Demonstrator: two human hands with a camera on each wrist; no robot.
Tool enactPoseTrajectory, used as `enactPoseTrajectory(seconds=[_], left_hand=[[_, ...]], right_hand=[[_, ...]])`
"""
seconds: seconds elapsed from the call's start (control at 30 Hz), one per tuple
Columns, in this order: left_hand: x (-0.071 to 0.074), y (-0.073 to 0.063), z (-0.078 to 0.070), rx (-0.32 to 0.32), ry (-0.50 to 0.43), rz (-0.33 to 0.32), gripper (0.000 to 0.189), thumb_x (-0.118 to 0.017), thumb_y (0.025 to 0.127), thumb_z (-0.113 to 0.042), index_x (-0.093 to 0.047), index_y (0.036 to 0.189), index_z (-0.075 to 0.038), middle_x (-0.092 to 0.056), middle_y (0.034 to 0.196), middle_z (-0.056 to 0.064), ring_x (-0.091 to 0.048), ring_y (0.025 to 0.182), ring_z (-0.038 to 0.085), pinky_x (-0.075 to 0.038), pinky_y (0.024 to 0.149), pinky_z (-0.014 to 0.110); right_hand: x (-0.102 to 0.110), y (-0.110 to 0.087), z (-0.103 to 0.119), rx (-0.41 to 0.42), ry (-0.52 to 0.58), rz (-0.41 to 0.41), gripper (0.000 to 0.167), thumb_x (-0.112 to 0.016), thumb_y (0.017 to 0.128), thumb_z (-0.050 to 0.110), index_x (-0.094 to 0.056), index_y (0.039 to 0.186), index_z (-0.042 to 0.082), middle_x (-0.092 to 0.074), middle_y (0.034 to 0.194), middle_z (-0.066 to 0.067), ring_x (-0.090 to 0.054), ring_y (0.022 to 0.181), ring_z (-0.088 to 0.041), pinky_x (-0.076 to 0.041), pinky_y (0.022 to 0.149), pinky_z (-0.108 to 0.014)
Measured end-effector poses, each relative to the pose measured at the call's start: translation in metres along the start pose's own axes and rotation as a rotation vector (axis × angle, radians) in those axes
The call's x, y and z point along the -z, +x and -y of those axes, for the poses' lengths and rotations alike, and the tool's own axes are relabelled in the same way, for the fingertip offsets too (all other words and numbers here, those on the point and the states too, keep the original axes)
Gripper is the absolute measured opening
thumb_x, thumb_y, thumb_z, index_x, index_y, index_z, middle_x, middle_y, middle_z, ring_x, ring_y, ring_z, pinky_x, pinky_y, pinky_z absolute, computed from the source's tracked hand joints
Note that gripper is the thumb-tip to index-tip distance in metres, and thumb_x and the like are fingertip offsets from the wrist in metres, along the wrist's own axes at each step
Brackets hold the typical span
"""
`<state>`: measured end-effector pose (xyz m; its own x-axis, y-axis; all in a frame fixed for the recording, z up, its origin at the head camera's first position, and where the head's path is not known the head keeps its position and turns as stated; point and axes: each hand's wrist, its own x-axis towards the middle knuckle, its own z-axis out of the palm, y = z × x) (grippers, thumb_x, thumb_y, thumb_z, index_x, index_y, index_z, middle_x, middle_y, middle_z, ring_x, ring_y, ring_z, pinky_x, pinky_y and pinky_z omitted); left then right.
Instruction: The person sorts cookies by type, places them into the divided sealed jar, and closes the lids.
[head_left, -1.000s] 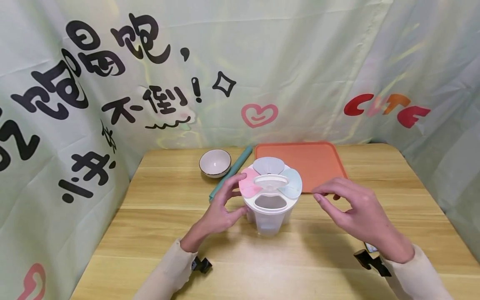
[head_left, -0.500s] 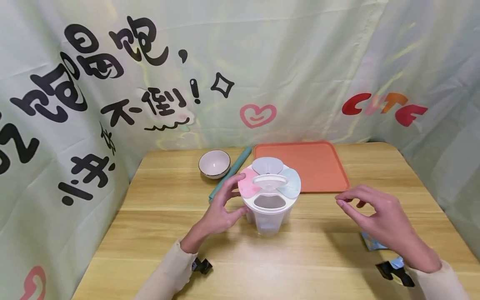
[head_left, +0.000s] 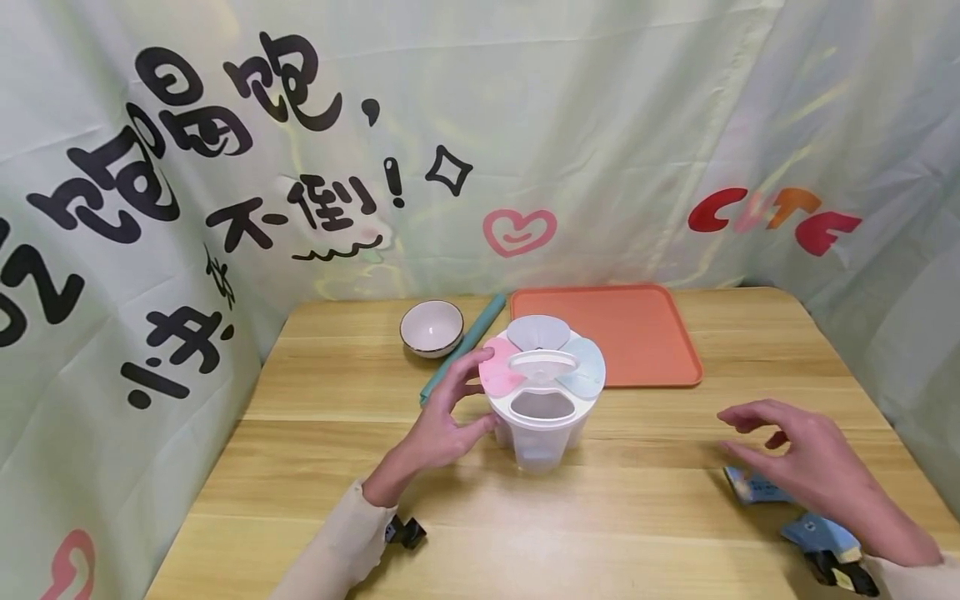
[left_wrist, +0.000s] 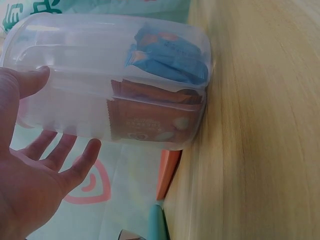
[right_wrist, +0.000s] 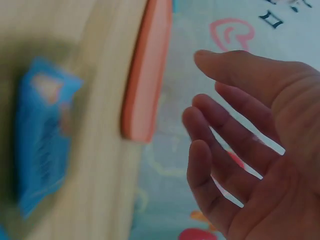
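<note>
A clear plastic snack box (head_left: 542, 446) with petal-shaped lid flaps stands upright mid-table. Its near flap (head_left: 543, 364) is raised over an opening; the pink, grey and pale blue flaps lie down. My left hand (head_left: 442, 425) holds the box's left side, thumb in front and fingers behind. Through its wall, the left wrist view shows blue packets (left_wrist: 170, 55) and brown packets (left_wrist: 150, 112) at the bottom. My right hand (head_left: 813, 450) hovers at the right with thumb and fingers apart, holding nothing. Near it on the table lie a blue packet (head_left: 757, 487) and another blue packet (head_left: 819, 533).
An orange tray (head_left: 645, 333) lies at the back, partly behind the box. To its left are a teal rolled strip (head_left: 465, 346) and a white bowl (head_left: 431, 327) with a dark rim. A printed cloth (head_left: 600, 125) hangs around the table.
My right hand has moved right and toward me, away from the box, its thumb and fingers spreading. The blue packets have come into view by it. My left hand stays on the box.
</note>
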<state>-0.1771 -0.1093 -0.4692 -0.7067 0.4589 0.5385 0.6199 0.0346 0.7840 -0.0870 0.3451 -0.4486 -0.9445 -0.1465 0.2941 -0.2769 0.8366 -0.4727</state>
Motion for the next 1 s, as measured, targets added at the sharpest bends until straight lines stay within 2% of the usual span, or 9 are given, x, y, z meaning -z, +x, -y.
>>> enactPoseTrajectory(seconds=[0.2,0.37,0.47,0.53,0.73,0.9,1.0], left_hand=[[0.000,0.000,0.000,-0.001,0.000,-0.004,0.082,-0.080,0.089,0.013,-0.041,0.160,-0.003,-0.048,0.163,0.024,-0.061,0.138,0.027,-0.064,0.108,0.044],[-0.002,0.000,0.000,-0.010,-0.008,-0.001,0.081,-0.079,0.089,0.013,-0.041,0.159,-0.001,-0.048,0.161,0.026,-0.062,0.137,0.028,-0.065,0.106,0.048],[-0.003,0.000,-0.001,-0.011,-0.009,0.002,0.081,-0.079,0.089,0.012,-0.041,0.159,-0.001,-0.048,0.162,0.026,-0.062,0.138,0.030,-0.065,0.105,0.051],[-0.003,0.000,-0.001,-0.009,-0.005,0.001,0.081,-0.080,0.089,0.012,-0.041,0.159,-0.001,-0.047,0.162,0.026,-0.062,0.138,0.032,-0.065,0.105,0.050],[-0.002,0.000,-0.001,-0.011,-0.007,-0.007,0.082,-0.079,0.089,0.013,-0.041,0.160,-0.002,-0.048,0.162,0.026,-0.061,0.138,0.028,-0.065,0.105,0.050],[-0.003,-0.001,0.001,-0.023,-0.013,-0.017,0.081,-0.079,0.089,0.013,-0.041,0.160,-0.001,-0.049,0.160,0.026,-0.061,0.137,0.023,-0.065,0.105,0.049],[-0.003,0.000,0.001,-0.024,-0.012,-0.021,0.081,-0.079,0.089,0.013,-0.041,0.160,-0.001,-0.049,0.160,0.026,-0.061,0.137,0.021,-0.065,0.105,0.048]], right_hand=[[-0.001,-0.012,-0.021,-0.077,-0.026,0.088,0.039,-0.098,0.076,0.006,-0.081,0.111,0.010,-0.083,0.101,-0.009,-0.062,0.082,0.012,-0.053,0.055,-0.020],[0.007,-0.021,-0.038,-0.201,-0.035,0.263,0.051,-0.097,0.079,0.014,-0.077,0.125,0.006,-0.080,0.119,-0.017,-0.061,0.087,0.008,-0.054,0.059,-0.021],[0.010,-0.025,-0.048,-0.236,-0.045,0.352,0.059,-0.097,0.079,0.014,-0.074,0.132,0.005,-0.078,0.124,-0.018,-0.058,0.089,0.011,-0.054,0.062,-0.021],[0.009,-0.027,-0.052,-0.241,-0.037,0.381,0.060,-0.097,0.078,0.013,-0.074,0.133,0.004,-0.077,0.125,-0.019,-0.057,0.090,0.014,-0.056,0.063,-0.021],[0.002,-0.030,-0.056,-0.251,0.014,0.401,0.051,-0.094,0.082,0.010,-0.075,0.129,0.002,-0.078,0.123,-0.019,-0.057,0.088,0.016,-0.063,0.066,-0.025],[-0.001,-0.031,-0.057,-0.261,0.004,0.385,0.046,-0.092,0.086,0.013,-0.077,0.129,0.006,-0.076,0.121,-0.018,-0.057,0.086,0.014,-0.061,0.065,-0.022],[-0.003,-0.034,-0.056,-0.253,0.006,0.347,0.043,-0.092,0.086,0.012,-0.078,0.126,0.007,-0.077,0.120,-0.019,-0.056,0.085,0.014,-0.058,0.064,-0.020]])
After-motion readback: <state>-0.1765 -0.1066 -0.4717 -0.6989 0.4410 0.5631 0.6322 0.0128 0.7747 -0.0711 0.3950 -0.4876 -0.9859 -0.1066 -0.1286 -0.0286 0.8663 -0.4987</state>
